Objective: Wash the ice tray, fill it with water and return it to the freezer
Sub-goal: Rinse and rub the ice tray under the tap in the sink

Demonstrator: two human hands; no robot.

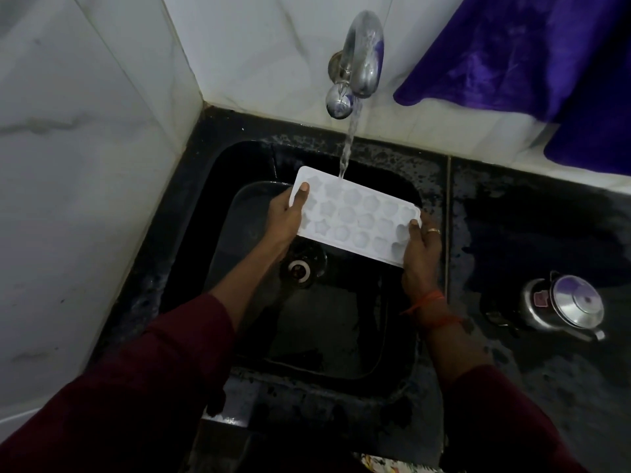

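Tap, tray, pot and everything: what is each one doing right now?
Tap: on, water running.
Ice tray: held over the sink, cups up, stream hitting its far edge.
Left hand: gripping one tray end.
Right hand: gripping the other end.
Metal pot: lid on.

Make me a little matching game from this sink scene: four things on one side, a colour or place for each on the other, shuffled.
Things:
1. ice tray
2. tap
3. cloth
4. steel kettle

Descriptions:
A. purple, hanging at the wall
B. white, held over the sink
C. on the wet counter, right of the sink
D. on the tiled wall, water running

Pairs: 1-B, 2-D, 3-A, 4-C
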